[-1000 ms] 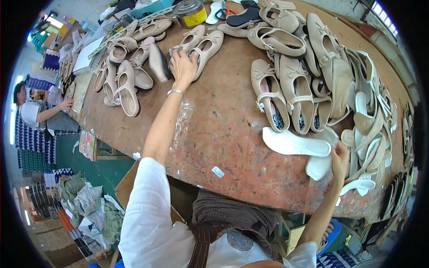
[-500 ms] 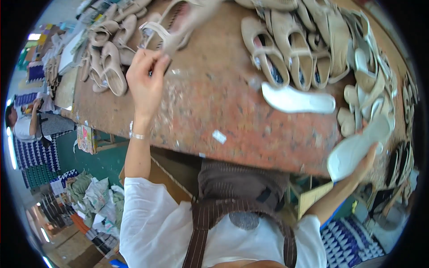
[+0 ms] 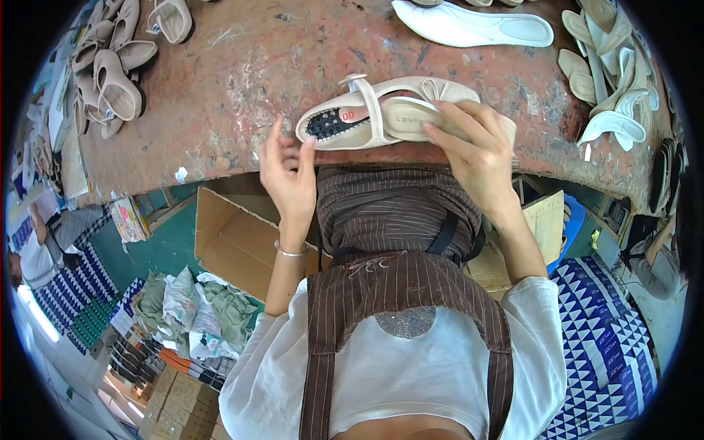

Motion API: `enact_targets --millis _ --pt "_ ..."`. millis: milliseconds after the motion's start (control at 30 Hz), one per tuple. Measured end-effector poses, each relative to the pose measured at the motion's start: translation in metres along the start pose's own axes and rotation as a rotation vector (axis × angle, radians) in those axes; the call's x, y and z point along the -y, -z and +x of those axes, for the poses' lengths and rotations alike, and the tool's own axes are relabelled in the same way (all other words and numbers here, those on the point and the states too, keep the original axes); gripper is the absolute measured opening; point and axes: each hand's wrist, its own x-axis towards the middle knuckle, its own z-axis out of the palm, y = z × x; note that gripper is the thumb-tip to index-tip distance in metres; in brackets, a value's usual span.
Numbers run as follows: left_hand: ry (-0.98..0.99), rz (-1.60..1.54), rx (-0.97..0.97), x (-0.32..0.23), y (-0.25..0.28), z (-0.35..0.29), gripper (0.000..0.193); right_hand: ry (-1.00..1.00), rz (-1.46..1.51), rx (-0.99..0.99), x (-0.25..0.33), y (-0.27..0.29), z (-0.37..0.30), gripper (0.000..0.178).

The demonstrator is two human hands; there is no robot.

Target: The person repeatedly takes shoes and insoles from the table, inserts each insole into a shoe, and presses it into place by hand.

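A beige strapped shoe (image 3: 375, 110) lies sideways near the front edge of the table, directly before me, its heel to the left. Inside the heel a dark dotted base and a pale patch with red marks show. My right hand (image 3: 480, 150) pinches a cream insole (image 3: 407, 121), whose front reaches into the shoe's opening beside the strap; its far end is hidden under my fingers. At the heel, my left hand (image 3: 290, 170) has thumb and forefinger spread, the thumb at the heel's rim and nothing in its grasp.
A white foot-shaped insole (image 3: 473, 26) lies at the back of the worn wooden table (image 3: 220, 95). More beige shoes (image 3: 117, 92) are grouped at the left, and loose insoles (image 3: 616, 128) pile up at the right. Below the table edge stands an open cardboard box (image 3: 227, 246).
The shoe has come from the far left down to the near table edge, and my left hand has loosened from it. My right hand has brought the insole in from the right to the shoe.
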Motion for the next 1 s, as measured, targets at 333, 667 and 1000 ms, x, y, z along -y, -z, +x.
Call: enact_targets --millis 333,667,1000 --pt "-0.008 -0.229 0.039 0.010 -0.024 0.038 0.049 -0.043 0.317 0.054 0.016 -0.065 0.044 0.014" --pt "0.007 -0.161 0.051 0.015 -0.024 0.045 0.037 0.026 0.324 0.132 0.021 -0.089 0.061 0.008" --pt "0.122 -0.249 -0.039 0.026 -0.033 0.059 0.012 0.322 0.220 0.314 0.016 -0.095 0.064 0.038"
